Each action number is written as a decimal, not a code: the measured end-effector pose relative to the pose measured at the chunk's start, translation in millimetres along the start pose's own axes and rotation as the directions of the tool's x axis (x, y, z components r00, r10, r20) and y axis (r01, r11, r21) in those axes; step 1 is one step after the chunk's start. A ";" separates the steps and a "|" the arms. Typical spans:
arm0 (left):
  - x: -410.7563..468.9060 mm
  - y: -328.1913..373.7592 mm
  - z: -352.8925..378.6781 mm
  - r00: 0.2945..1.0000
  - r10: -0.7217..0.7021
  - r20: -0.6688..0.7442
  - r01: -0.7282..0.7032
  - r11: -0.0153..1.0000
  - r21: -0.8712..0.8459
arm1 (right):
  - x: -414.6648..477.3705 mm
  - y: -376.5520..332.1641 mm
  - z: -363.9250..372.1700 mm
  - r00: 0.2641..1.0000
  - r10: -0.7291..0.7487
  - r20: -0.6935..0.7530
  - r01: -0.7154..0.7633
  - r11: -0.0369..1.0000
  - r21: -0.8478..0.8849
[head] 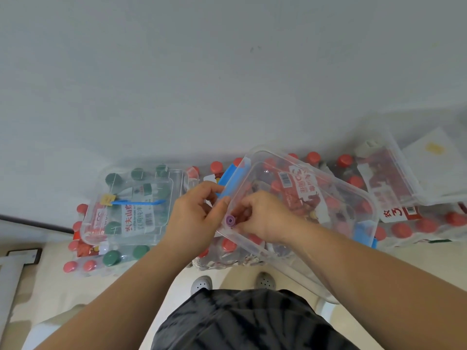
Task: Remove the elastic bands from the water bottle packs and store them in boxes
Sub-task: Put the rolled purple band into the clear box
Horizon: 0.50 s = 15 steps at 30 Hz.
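A clear plastic box (328,183) with blue latches is held tilted above packs of red-capped water bottles (401,228). My left hand (194,218) grips the box's left rim by its blue latch (228,180). My right hand (260,218) pinches a rolled purple elastic band (230,220) at the box's near corner. A second clear box (131,205) lies on the green-capped bottle pack (112,256) at left, with a blue band and yellow tag (136,202) inside it.
A third clear box (386,168) rests on the packs at the right, by a white sheet (434,157). The grey wall stands just behind the packs. My shoes (202,284) are on the pale floor below. A dark frame (22,256) lies at the left.
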State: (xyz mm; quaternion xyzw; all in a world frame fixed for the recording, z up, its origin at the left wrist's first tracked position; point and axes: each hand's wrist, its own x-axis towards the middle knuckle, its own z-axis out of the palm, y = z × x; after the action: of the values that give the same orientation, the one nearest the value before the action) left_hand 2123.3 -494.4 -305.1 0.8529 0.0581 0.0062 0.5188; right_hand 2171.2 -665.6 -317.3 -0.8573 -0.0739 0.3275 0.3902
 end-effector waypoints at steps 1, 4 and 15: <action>-0.2 0.2 0.1 1.000 0.008 -0.001 -0.008 1.000 0.005 | -0.8 -1.1 0.3 0.999 -0.044 -0.003 0.044 0.997 -0.069; -0.2 0.8 1.2 0.999 0.032 0.001 -0.032 0.999 0.021 | -4.3 -5.5 -0.9 0.992 -0.122 -0.002 0.120 0.974 -0.195; -1.4 0.8 0.6 0.999 0.039 0.002 -0.039 0.998 0.039 | -5.1 -7.2 -5.0 0.998 -0.052 0.034 0.056 0.991 -0.123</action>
State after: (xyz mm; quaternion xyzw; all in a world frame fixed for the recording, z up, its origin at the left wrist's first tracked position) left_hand 2122.0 -495.4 -304.6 0.8639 0.0412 0.0145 0.5018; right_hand 2171.3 -665.7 -307.1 -0.8725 -0.1233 0.3249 0.3436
